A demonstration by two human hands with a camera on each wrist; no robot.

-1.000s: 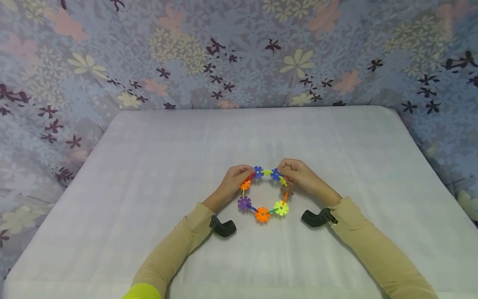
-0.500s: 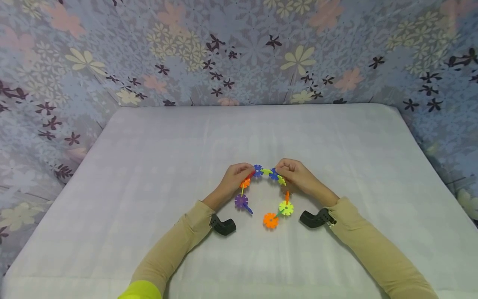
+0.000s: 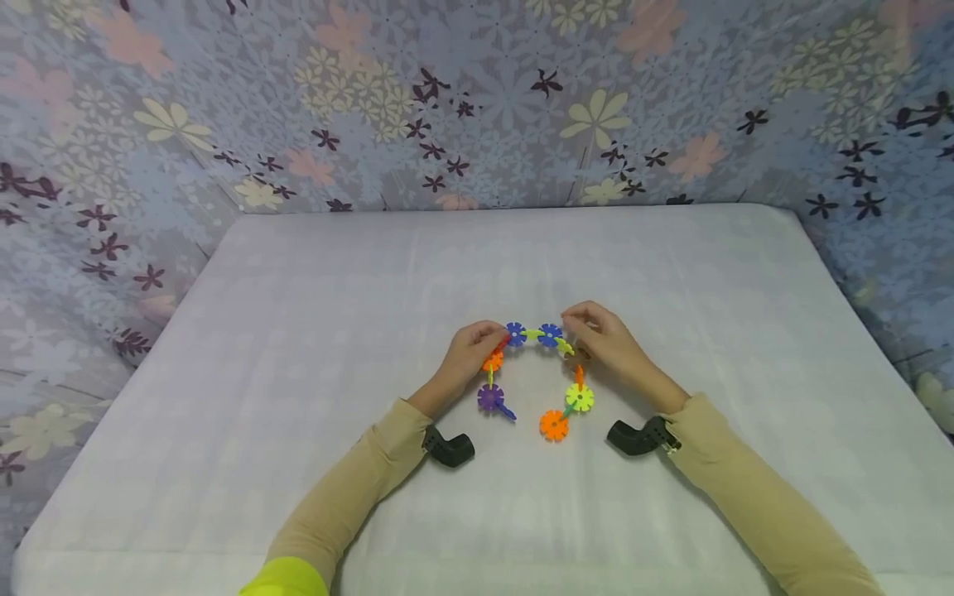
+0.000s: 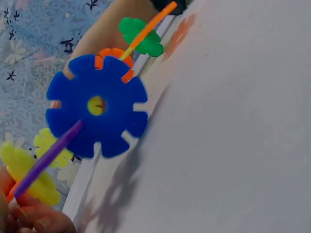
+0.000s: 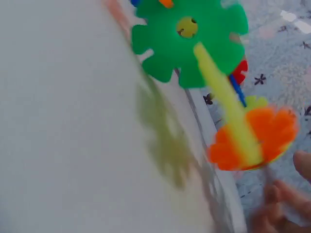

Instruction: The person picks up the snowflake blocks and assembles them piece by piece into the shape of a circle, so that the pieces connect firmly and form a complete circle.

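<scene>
A chain of plastic snowflake discs curves between my hands, its front side parted. One loose end is a blue disc; the other is an orange disc joined to a green disc. My left hand pinches the chain at a red disc on the far left. My right hand hovers by the far right blue disc, fingers off it. A brown disc is partly hidden beneath that hand. In the right wrist view, thumb and fingers stand apart.
The chain is over a table with a white cloth. Patterned floral fabric hangs behind it and at both sides. A black camera mount sits on each wrist, left and right.
The closed ring has come apart at the front, between the edge-on blue disc and the orange one. My right fingers have come off the far blue disc, moving slightly away and to the right.
</scene>
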